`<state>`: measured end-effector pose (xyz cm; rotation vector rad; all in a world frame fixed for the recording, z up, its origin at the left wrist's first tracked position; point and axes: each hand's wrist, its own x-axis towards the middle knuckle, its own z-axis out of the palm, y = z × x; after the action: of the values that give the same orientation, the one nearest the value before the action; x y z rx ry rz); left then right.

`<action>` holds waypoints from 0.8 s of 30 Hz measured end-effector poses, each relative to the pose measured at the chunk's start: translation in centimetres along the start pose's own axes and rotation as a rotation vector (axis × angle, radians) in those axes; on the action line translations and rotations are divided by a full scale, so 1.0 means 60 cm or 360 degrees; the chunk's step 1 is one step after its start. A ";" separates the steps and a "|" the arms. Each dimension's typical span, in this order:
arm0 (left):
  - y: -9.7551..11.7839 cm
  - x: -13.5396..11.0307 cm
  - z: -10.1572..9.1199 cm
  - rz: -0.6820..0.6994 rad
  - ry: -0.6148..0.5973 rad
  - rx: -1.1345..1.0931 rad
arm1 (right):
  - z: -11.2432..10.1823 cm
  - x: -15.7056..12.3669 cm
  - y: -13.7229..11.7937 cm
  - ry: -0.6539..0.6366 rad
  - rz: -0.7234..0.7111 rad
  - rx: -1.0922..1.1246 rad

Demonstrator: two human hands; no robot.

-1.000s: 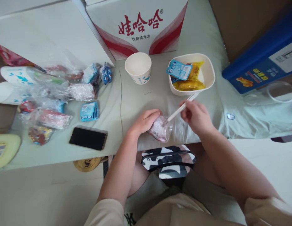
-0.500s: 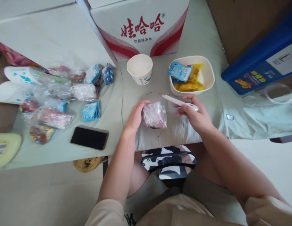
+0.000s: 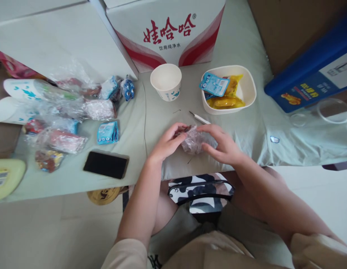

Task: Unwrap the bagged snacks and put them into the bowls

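Observation:
A small packet in clear plastic wrap (image 3: pixel 192 142) is gripped along its left side by my left hand (image 3: pixel 167 144), thumb in front and fingers behind. My right hand (image 3: pixel 222 145) is at the packet's right side with thumb and fingers apart, the fingertips at the crinkled wrap. Just beyond the right fingers lies a white pen-like tool (image 3: pixel 201 118) with a thin dark tip, its rear end hidden by the hand. Two short dark threads lie on the cloth near the packet.
A paper cup (image 3: pixel 166 83) and a white bowl (image 3: pixel 250 95) holding yellow and blue packets stand behind the hands. Wrapped packets, two lying cups and a black phone (image 3: pixel 106 164) are at left. A white carton (image 3: pixel 173 22) stands at the back, a blue box (image 3: pixel 310 71) at right.
My right hand has put the white pen-like tool down on the cloth and moved left to the packet. The packet has been turned, and my left thumb now lies over it.

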<state>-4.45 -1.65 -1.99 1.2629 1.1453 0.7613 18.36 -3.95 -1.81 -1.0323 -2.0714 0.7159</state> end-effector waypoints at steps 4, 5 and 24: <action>0.002 0.000 0.003 -0.0047 0.0123 -0.0059 | -0.001 -0.001 0.003 -0.0080 -0.0029 -0.0045; 0.002 0.001 0.003 -0.0068 0.0159 -0.0078 | -0.001 -0.001 0.005 -0.0117 -0.0037 -0.0068; -0.015 0.006 -0.012 0.0467 0.0381 0.0805 | 0.006 -0.001 0.018 -0.0260 0.0083 -0.0199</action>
<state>-5.14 -1.26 -2.86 1.8278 1.4206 0.8882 18.57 -3.51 -2.85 -1.1335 -2.2607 0.7257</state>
